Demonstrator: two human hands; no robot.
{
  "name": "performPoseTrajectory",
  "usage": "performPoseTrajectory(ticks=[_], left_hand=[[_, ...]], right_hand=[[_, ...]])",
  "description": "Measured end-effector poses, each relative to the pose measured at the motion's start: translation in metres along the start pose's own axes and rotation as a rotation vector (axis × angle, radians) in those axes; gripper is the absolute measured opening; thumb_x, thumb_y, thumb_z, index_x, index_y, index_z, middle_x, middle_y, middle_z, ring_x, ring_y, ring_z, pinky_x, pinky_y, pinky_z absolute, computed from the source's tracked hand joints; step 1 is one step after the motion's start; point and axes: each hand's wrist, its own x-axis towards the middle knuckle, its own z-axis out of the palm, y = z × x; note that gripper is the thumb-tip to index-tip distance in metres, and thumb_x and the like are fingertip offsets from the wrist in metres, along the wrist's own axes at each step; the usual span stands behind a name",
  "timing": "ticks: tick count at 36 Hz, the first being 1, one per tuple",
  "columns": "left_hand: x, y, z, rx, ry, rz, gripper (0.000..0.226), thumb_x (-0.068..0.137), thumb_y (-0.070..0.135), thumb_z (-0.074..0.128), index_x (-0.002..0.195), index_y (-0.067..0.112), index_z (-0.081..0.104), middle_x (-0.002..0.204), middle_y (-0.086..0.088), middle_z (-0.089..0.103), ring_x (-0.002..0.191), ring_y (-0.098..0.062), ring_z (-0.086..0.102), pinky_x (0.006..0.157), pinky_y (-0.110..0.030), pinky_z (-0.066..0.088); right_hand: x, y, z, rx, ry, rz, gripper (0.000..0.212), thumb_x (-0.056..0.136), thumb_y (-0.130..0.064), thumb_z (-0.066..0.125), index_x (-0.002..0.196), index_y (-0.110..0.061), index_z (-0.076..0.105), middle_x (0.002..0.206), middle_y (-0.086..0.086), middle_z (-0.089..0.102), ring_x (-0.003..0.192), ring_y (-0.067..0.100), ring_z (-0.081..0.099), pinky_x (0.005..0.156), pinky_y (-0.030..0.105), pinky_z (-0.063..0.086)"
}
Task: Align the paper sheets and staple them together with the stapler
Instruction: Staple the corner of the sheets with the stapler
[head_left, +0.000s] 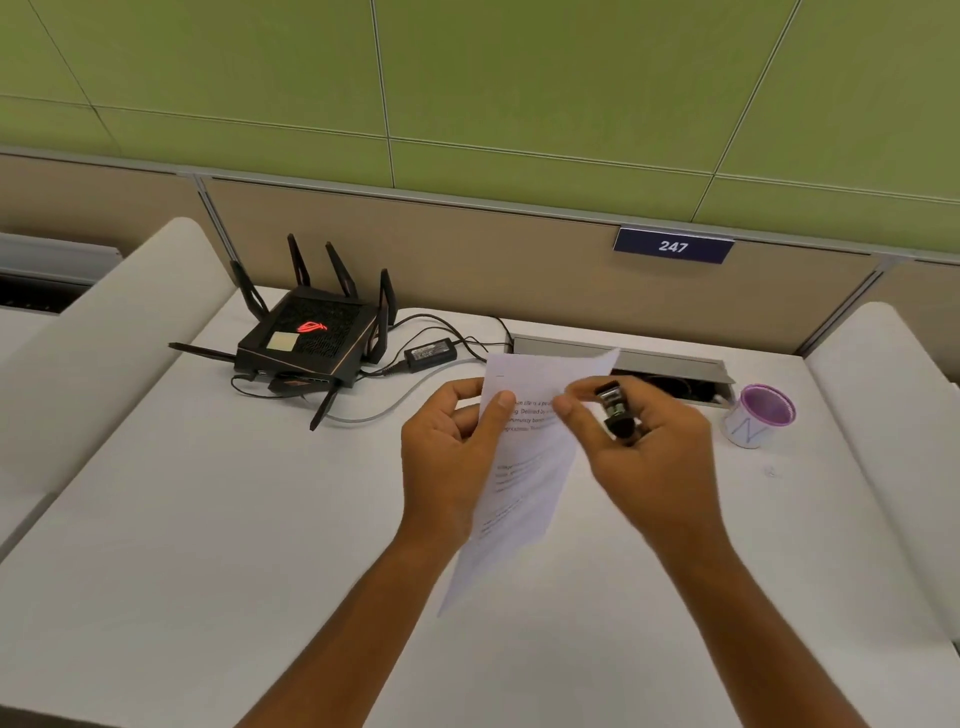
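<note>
Paper sheets (524, 467) held up off the white desk (208, 545), between both hands, in front of and to the right of the black router (311, 338). Left hand (452, 457) pinches the sheets' left edge, thumb on the printed face, other fingers curled behind. Right hand (644, 441), farther right of the router, has its fingers curled around the small black stapler (615, 410), while its thumb and forefinger pinch the sheets' right edge near the top; purple-rimmed cup (761, 415) sits beyond it.
</note>
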Motion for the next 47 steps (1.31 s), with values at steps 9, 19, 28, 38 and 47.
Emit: performPoseTrajectory(ticks=[9,19,28,38,47], left_hand=[[-0.023,0.002,0.020,-0.105,-0.069,0.171,0.026,0.098,0.030,0.070,0.123,0.026,0.077,0.109,0.002,0.084,0.103,-0.021,0.081,0.090,-0.044,0.068],[-0.036,-0.001,0.015,0.111,-0.250,0.554,0.060,0.100,0.017,0.062,0.157,0.005,0.048,0.152,-0.011,0.064,0.138,-0.021,0.066,0.099,-0.039,0.065],[-0.038,0.002,0.017,0.339,-0.178,0.717,0.051,0.105,0.033,0.060,0.154,0.016,0.057,0.162,0.001,0.054,0.127,0.006,0.062,0.090,-0.023,0.065],[-0.039,-0.004,0.013,0.364,-0.145,0.565,0.068,0.101,0.051,0.068,0.159,0.019,0.052,0.158,0.010,0.059,0.132,-0.011,0.069,0.101,-0.037,0.063],[-0.044,-0.002,0.019,0.307,-0.176,0.543,0.071,0.098,0.046,0.074,0.159,0.017,0.052,0.152,0.012,0.063,0.131,-0.009,0.069,0.100,-0.038,0.064]], right_hand=[[-0.025,-0.018,0.028,0.143,0.001,0.117,0.048,0.084,-0.044,0.075,0.123,-0.017,0.075,0.099,-0.006,0.079,0.078,-0.001,0.070,0.075,0.018,0.061],[-0.026,-0.026,0.014,0.254,0.045,-0.014,0.014,0.093,-0.024,0.070,0.104,-0.034,0.073,0.079,-0.010,0.075,0.073,0.014,0.073,0.061,0.016,0.058],[-0.009,-0.006,0.000,0.125,0.178,-0.160,0.026,0.098,-0.020,0.068,0.073,-0.013,0.063,0.058,-0.011,0.056,0.054,0.008,0.056,0.053,0.012,0.043],[0.009,-0.019,-0.019,0.833,0.103,0.398,0.036,0.099,-0.008,0.062,0.064,-0.016,0.066,0.051,-0.001,0.052,0.033,0.009,0.040,0.038,0.017,0.034],[0.011,-0.017,-0.020,1.012,-0.002,0.660,0.022,0.089,-0.038,0.067,0.080,-0.018,0.072,0.069,0.004,0.059,0.032,0.009,0.030,0.061,0.026,0.044]])
